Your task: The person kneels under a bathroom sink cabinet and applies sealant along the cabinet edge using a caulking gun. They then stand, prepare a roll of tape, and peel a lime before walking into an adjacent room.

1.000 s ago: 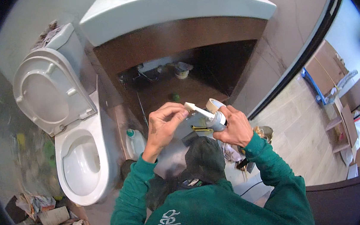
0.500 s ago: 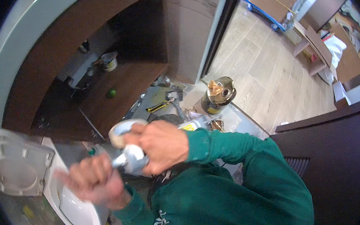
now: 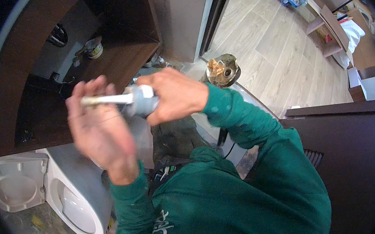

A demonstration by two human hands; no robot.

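Note:
My right hand [image 3: 174, 93] is closed around a grey plastic pipe fitting [image 3: 143, 101] held up close to the camera. A pale threaded stem [image 3: 104, 99] sticks out of the fitting to the left. My left hand [image 3: 100, 127] is flat behind that stem, its fingers spread and blurred, touching the stem's end. Both arms wear green sleeves [image 3: 242, 120]. Behind the hands is the open dark wooden cabinet [image 3: 118, 56] under a basin.
A white toilet [image 3: 69, 200] with its lid up stands at the lower left. A small tin [image 3: 95, 48] and pipes sit inside the cabinet. A round brass-coloured part [image 3: 223, 70] lies on the floor near the doorway. Wood flooring [image 3: 272, 54] and shelves lie beyond. Debris litters the floor at the bottom left.
The camera has swung right and closer, so the hands now fill the middle. My left hand has shifted from pinching the stem to lying open against it. My right hand keeps its hold.

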